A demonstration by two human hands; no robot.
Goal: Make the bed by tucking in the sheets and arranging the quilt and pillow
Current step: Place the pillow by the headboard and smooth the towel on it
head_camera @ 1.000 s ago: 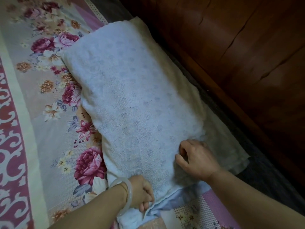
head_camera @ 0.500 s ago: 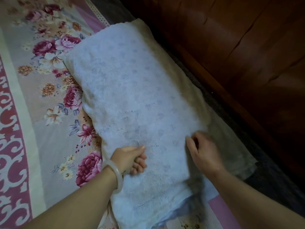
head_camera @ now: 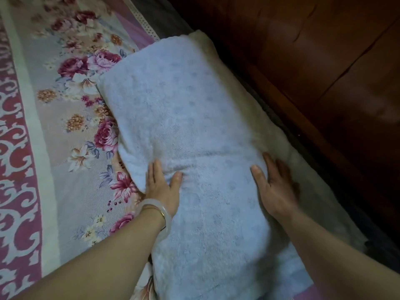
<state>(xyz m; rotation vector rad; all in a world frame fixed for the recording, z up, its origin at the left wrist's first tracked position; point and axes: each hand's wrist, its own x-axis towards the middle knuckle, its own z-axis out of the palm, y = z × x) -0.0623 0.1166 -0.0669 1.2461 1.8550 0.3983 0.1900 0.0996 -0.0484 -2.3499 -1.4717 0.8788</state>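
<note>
Pillow (head_camera: 194, 131) under both flat hands (head_camera: 163, 187).

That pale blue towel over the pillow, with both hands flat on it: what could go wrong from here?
1. The left hand has a crease bunched ahead of its thumb; pushing on could deepen the wrinkle in the towel rather than flatten it.
2. The right hand presses near the side by the wooden headboard; the towel might slide off the pillow into that dark gap.
</note>
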